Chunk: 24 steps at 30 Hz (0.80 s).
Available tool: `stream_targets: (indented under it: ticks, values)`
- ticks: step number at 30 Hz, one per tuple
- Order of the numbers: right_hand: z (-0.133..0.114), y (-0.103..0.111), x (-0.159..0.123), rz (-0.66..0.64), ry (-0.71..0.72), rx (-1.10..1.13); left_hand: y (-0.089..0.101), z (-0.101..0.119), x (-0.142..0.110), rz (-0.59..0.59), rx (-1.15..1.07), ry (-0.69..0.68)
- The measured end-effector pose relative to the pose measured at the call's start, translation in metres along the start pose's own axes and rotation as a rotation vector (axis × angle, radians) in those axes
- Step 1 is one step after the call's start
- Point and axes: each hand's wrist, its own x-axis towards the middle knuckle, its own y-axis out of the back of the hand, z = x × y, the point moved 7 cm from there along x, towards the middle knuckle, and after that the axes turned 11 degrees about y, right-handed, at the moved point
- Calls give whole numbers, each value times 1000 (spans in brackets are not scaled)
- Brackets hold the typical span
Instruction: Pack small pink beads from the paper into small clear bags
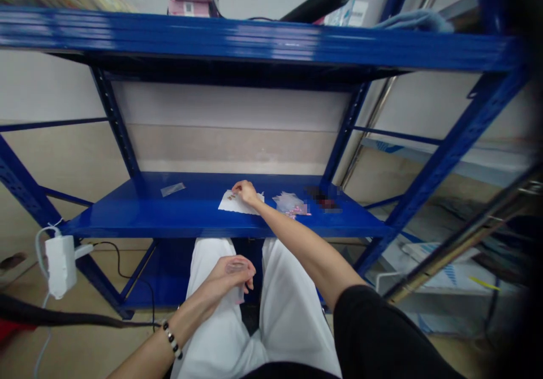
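My right hand (245, 192) reaches out onto the blue shelf (139, 212), its fingers pinched over small dark pieces lying on a white sheet (231, 204). What the fingertips grip is too small to name. My left hand (231, 274) is held low over my lap in white trousers, fingers curled round a small clear plastic bag (238, 280). A beaded bracelet (172, 340) is on that wrist.
A pile of small clear packets (291, 203) lies right of the sheet, and one clear bag (172, 189) lies at the shelf's left. A white power adapter (60, 266) hangs on the left post. An upper blue shelf (254, 42) carries boxes and a black tube.
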Motion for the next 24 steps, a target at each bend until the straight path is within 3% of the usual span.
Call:
stream_targets:
  ticks: [4, 10, 13, 17, 21, 24]
  values:
    - [15, -14, 17, -46, -40, -47, 7, 3, 3, 51, -9, 6]
    - [27, -21, 18, -68, -96, -89, 22, -1, 10, 71, -26, 0]
    - [23, -16, 15, -49, -85, -83, 26, -4, 11, 77, -21, -13]
    - [0, 7, 10, 38, -32, -41, 27, 0, 8, 85, 11, -40]
    - [-39, 34, -25, 126, 44, 66, 30, 6, 5, 144, 66, -18]
    - [-76, 52, -90, 191, 171, 254, 31, 5, 5, 152, 123, 7]
